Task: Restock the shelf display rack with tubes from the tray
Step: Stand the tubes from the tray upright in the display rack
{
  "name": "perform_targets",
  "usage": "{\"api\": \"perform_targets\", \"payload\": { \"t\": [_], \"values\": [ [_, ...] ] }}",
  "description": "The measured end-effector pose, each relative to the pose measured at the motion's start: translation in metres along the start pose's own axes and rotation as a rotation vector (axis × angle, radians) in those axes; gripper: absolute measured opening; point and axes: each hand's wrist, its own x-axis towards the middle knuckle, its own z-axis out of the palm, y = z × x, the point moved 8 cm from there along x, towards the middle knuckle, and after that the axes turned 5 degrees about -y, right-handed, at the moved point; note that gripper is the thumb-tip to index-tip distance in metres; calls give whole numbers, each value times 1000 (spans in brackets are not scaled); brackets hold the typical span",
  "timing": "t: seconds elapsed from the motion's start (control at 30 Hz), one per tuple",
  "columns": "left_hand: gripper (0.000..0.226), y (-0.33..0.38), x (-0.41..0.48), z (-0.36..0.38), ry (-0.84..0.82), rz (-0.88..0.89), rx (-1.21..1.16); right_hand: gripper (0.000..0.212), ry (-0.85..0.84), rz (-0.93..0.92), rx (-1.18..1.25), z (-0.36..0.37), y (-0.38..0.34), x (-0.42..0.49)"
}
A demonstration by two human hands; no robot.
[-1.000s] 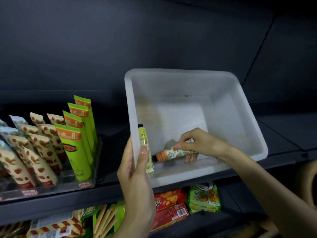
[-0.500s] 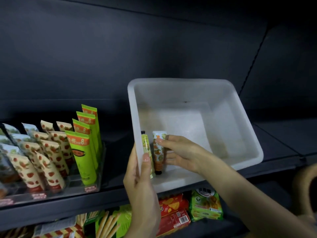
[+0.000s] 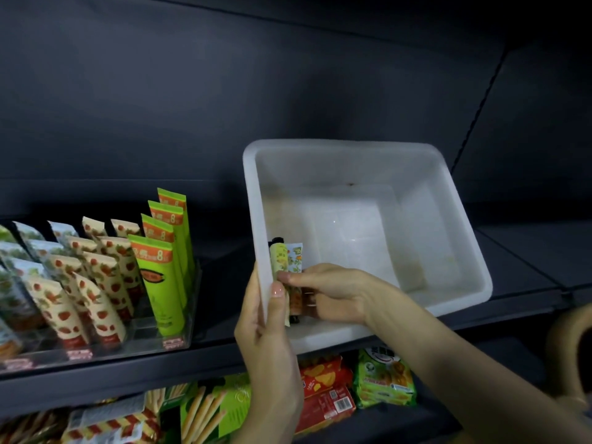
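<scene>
A person stands at a dark shop shelf (image 3: pixel 198 363) with a white plastic tray (image 3: pixel 352 145) propped on it, tipped toward them, probably so its contents slide to the near corner within reach. The left hand (image 3: pixel 266 331) grips the tray's left wall at about eight o'clock, thumb hooked over the rim and fingers behind, steadying it. The right hand (image 3: pixel 330 290) reaches inside, fingers curled around a flowered tube (image 3: pixel 295 257) that stands nearly upright with its cap down. A yellow tube (image 3: pixel 278 259) with a black cap on top leans against the tray's left wall, touching the flowered one; the right fingertips (image 3: pixel 285 277) press on it too, though whether they hold both is unclear. Both tubes sit just at nine o'clock of the right palm. The clear display rack (image 3: pixel 179 334) stands at nine o'clock from the tray, holding upright green tubes (image 3: pixel 160 277) and strawberry-patterned tubes (image 3: pixel 102 277). Snack packets (image 3: pixel 384 379) fill the shelf beneath.
</scene>
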Motion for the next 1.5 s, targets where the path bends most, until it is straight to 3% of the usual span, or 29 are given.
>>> {"api": "perform_targets", "payload": {
  "t": [0.3, 0.47, 0.8, 0.93, 1.07, 1.27, 1.4, 1.5],
  "values": [
    [39, -1, 2, -3, 14, 5, 4, 57, -6, 8, 28, -1, 0, 6],
    [41, -4, 4, -3, 9, 5, 3, 29, -8, 9, 5, 0, -1, 8],
    [34, -3, 14, -3, 54, -35, -12, 44, 137, -74, -38, -21, -17, -1],
    [30, -3, 31, -1, 102, -114, 6, 26, 214, -162, -89, -39, -40, -9],
    [24, -6, 44, -1, 141, -197, 31, 33, 254, -226, -95, -46, -58, -14],
    [11, -5, 62, -1, 84, -291, 81, 11, 289, -297, -127, -43, -80, -18],
    [24, -3, 68, -6, 79, -299, 204, 12, 285, -345, -134, -35, -95, -24],
    [45, 30, 59, 1, 38, -89, 491, 11, 265, -388, -122, -24, -106, -35]
  ]
}}
